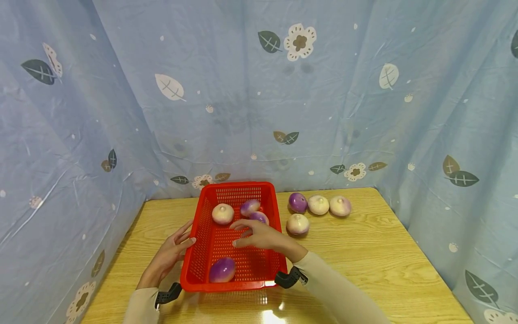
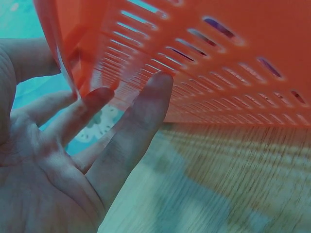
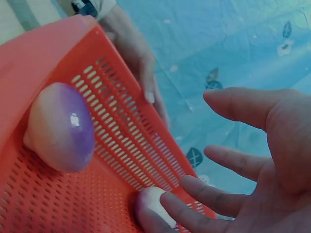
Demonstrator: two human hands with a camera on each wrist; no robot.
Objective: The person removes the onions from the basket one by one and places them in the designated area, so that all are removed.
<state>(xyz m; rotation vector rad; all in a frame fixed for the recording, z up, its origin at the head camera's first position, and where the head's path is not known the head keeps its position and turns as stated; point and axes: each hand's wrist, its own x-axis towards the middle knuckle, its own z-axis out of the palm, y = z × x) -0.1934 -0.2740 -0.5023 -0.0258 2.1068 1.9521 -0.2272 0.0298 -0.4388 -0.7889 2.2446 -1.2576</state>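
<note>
A red plastic basket (image 1: 232,285) with slotted walls stands on the table, holding several purple-and-white turnips. One turnip (image 1: 222,270) lies near the front wall; a paler one (image 1: 223,213) is at the back left, and two purple ones (image 1: 249,208) lie at the back right. My left hand (image 1: 167,254) grips the basket's left rim, thumb over the edge and fingers against the outer wall (image 2: 194,73). Over the inside of the basket hovers my right hand (image 1: 261,235), its fingers spread and holding nothing. It partly covers one back turnip (image 1: 259,218).
Right of the basket, several more turnips sit on the wooden table (image 1: 364,252): a purple one (image 1: 297,203), two pale ones in line with it (image 1: 318,204), and another pale one (image 1: 297,224) nearer. Blue patterned curtains (image 1: 226,90) enclose the back and sides.
</note>
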